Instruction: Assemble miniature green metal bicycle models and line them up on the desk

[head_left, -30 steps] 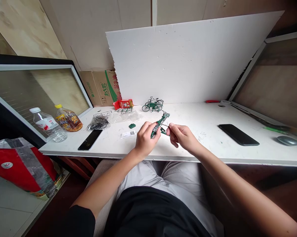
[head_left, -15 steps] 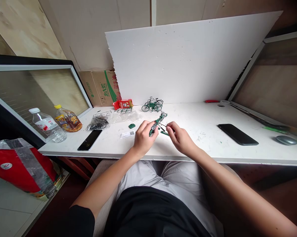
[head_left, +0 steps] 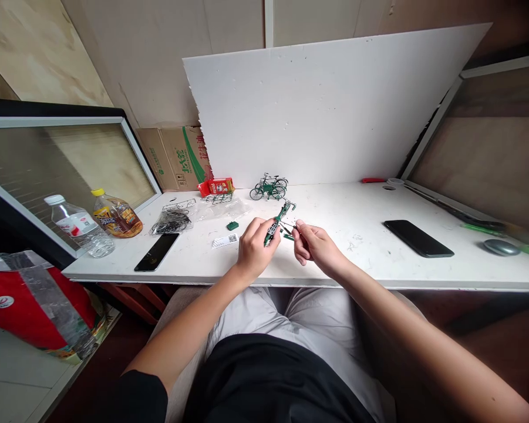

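Observation:
My left hand [head_left: 254, 245] is closed round a green and grey model part [head_left: 272, 230], which tilts up and away from me. Its far end, with thin bars, sticks out past the fingers. My right hand [head_left: 316, 244] is beside it, thumb and forefinger pinching a thin dark rod [head_left: 287, 224] that points at the part. Whether the rod's tip touches the part, I cannot tell. Small green pieces [head_left: 287, 236] lie on the table between the hands. Behind them stand green and black model bicycles [head_left: 268, 187]. A small green block [head_left: 232, 225] lies left of my left hand.
Left on the white table [head_left: 202, 267] are a phone [head_left: 157, 252], a bag of black parts [head_left: 171, 221], a red packet [head_left: 215, 186], a water bottle [head_left: 80, 226] and a brown drink bottle [head_left: 116, 214]. Right are another phone [head_left: 418, 238] and a grey mouse [head_left: 502, 247]. A white board [head_left: 334, 111] leans behind.
My right hand has turned slightly, its lower fingers now showing below the pinch. My left hand keeps its hold on the model part. The whole view has shifted a little.

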`<state>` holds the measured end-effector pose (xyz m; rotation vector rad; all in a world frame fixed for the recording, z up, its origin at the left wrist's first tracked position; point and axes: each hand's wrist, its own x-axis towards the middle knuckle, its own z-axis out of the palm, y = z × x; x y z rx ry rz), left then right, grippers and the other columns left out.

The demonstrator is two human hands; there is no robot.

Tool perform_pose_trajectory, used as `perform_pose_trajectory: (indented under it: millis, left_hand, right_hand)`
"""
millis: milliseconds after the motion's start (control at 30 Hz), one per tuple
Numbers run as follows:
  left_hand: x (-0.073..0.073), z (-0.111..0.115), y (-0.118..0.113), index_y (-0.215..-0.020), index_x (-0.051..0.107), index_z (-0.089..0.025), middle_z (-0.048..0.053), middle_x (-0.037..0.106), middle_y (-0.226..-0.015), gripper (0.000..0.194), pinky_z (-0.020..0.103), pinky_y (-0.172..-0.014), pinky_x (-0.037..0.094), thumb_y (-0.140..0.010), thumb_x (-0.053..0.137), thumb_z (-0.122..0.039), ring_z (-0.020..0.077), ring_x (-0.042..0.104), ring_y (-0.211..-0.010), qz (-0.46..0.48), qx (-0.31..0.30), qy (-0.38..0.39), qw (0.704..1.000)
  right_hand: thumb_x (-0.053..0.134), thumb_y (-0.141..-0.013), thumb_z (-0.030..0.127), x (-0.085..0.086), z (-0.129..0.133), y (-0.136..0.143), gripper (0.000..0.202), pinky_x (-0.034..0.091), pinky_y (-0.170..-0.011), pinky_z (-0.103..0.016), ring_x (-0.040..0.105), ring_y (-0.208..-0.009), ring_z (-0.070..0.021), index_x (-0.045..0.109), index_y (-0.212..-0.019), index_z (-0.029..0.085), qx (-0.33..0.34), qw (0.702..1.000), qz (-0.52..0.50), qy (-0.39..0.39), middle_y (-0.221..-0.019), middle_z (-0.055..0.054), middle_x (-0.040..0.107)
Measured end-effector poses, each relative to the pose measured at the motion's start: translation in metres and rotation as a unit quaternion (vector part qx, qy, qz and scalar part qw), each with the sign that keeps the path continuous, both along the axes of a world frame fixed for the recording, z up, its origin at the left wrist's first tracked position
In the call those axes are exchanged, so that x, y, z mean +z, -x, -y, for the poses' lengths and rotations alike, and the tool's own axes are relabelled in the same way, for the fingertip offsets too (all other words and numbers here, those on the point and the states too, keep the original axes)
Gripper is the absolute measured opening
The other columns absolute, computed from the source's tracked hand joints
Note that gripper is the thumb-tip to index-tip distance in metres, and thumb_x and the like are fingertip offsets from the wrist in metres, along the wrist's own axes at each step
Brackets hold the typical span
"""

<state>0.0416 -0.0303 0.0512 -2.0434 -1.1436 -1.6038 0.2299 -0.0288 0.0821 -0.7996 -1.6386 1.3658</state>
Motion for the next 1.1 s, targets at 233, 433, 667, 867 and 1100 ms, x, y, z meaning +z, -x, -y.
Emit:
perform_pose_trajectory:
  millis: [233, 433, 667, 867, 1100]
  left_hand:
    - [0.005, -0.003, 0.0, -0.118, 0.072, -0.019, 0.008, 0.071, -0.101, 0.02, 0.031, -0.087, 0.057, -0.1, 0.064, -0.023, 0.0193, 0.072, -0.094, 0.042, -0.03, 0.027, 0.998]
    - [0.002, -0.003, 0.002, -0.115, 0.072, -0.018, 0.006, 0.069, -0.096, 0.018, 0.029, -0.082, 0.056, -0.1, 0.065, -0.023, 0.0181, 0.07, -0.088, 0.021, -0.037, 0.024, 0.999]
    - [0.001, -0.002, 0.003, -0.115, 0.071, -0.017, 0.006, 0.068, -0.094, 0.018, 0.028, -0.08, 0.054, -0.099, 0.065, -0.02, 0.0179, 0.069, -0.086, 0.001, -0.032, -0.001, 0.999]
    - [0.006, 0.0, 0.007, -0.119, 0.071, -0.017, 0.008, 0.07, -0.096, 0.021, 0.029, -0.082, 0.055, -0.099, 0.065, -0.02, 0.0189, 0.069, -0.088, -0.026, -0.016, -0.035, 0.999]
    - [0.004, -0.006, 0.008, -0.12, 0.072, -0.018, 0.008, 0.07, -0.097, 0.021, 0.03, -0.082, 0.056, -0.1, 0.065, -0.021, 0.0191, 0.07, -0.089, -0.012, -0.037, 0.002, 0.999]
  right_hand:
    - [0.04, -0.111, 0.055, -0.011, -0.002, -0.007, 0.042, 0.04, -0.065, -0.03, 0.053, -0.06, -0.0161, 0.051, -0.086, 0.024, -0.112, 0.928, 0.211, -0.284, -0.071, 0.0, 0.06]
    - [0.038, -0.112, 0.05, -0.015, -0.012, -0.017, 0.042, 0.04, -0.067, -0.03, 0.056, -0.062, -0.0171, 0.061, -0.091, 0.022, -0.128, 0.891, 0.265, -0.345, -0.074, -0.003, 0.065]
    - [0.037, -0.11, 0.063, -0.002, -0.003, -0.011, 0.053, 0.044, -0.064, -0.029, 0.053, -0.051, -0.0152, 0.062, -0.088, 0.021, -0.052, 0.971, 0.157, -0.17, -0.053, 0.004, 0.054]
    - [0.049, -0.105, 0.066, 0.001, -0.002, -0.005, 0.052, 0.033, -0.051, -0.026, 0.039, -0.043, -0.0111, 0.055, -0.079, 0.021, 0.061, 0.997, -0.027, 0.032, -0.05, 0.01, 0.028]
    - [0.04, -0.108, 0.065, -0.012, -0.007, -0.002, 0.052, 0.035, -0.055, -0.027, 0.041, -0.05, -0.013, 0.047, -0.077, 0.023, 0.015, 0.999, 0.005, -0.028, -0.058, 0.007, 0.033]
